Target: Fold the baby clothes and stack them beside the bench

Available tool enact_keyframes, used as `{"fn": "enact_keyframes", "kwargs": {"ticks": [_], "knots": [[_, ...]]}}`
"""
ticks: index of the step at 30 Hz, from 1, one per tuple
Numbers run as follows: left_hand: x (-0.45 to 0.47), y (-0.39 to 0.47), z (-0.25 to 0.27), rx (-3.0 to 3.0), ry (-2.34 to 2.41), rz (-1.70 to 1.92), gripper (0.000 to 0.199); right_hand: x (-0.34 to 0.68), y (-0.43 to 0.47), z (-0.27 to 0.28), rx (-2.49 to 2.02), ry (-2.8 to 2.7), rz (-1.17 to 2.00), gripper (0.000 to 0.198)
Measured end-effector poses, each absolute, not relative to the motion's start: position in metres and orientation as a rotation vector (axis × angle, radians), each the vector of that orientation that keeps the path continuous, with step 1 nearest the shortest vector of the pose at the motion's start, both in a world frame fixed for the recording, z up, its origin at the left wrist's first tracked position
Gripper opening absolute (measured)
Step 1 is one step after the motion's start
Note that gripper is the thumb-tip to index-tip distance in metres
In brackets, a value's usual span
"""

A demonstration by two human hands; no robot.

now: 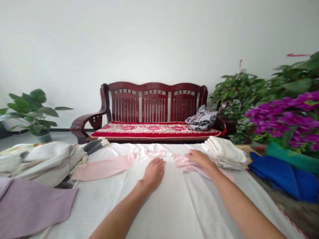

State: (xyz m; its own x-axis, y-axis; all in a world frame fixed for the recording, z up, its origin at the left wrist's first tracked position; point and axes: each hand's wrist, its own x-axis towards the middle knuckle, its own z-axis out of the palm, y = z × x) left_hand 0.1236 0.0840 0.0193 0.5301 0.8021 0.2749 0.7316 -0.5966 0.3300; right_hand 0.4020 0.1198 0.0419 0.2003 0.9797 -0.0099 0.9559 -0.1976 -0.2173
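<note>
A white long-sleeved shirt (159, 199) with pink sleeves and a pink-trimmed neckline lies spread out on a white cloth. Its sleeve on the left (104, 167) stretches out flat, while the other sleeve (183, 162) is wrinkled and partly behind my right arm. My left hand (154, 174) rests palm down on the shirt's chest just below the neckline, fingers laid flat. At the shoulder end of the wrinkled sleeve, my right hand (199, 158) has its fingers closed on the fabric; the fingertips are partly hidden.
Folded light garments (224, 151) are stacked at right. Loose clothes (52, 159) and a purple garment (37, 205) lie at left. Blue cloth (286, 176) and purple flowers (286, 116) are far right. Behind stands a wooden bench (153, 103) with a patterned pillow (203, 119).
</note>
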Motion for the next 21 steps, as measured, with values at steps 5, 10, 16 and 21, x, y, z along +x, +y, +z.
{"fn": "enact_keyframes", "kwargs": {"ticks": [5, 10, 16, 21], "knots": [[0.182, 0.054, 0.015, 2.563, 1.137, 0.5, 0.044, 0.391, 0.118, 0.038, -2.253, -1.961, 0.172, 0.022], [0.195, 0.045, 0.001, 2.619, 1.153, 0.424, 0.053, 0.395, 0.122, 0.03, -2.221, -1.997, 0.07, 0.023], [0.188, 0.045, -0.003, 2.711, 1.089, 0.436, 0.046, 0.397, 0.114, 0.028, -2.146, -2.029, -0.032, 0.019], [0.189, 0.045, -0.005, 2.718, 1.098, 0.449, 0.045, 0.392, 0.085, 0.042, -2.078, -2.019, -0.177, 0.02]]}}
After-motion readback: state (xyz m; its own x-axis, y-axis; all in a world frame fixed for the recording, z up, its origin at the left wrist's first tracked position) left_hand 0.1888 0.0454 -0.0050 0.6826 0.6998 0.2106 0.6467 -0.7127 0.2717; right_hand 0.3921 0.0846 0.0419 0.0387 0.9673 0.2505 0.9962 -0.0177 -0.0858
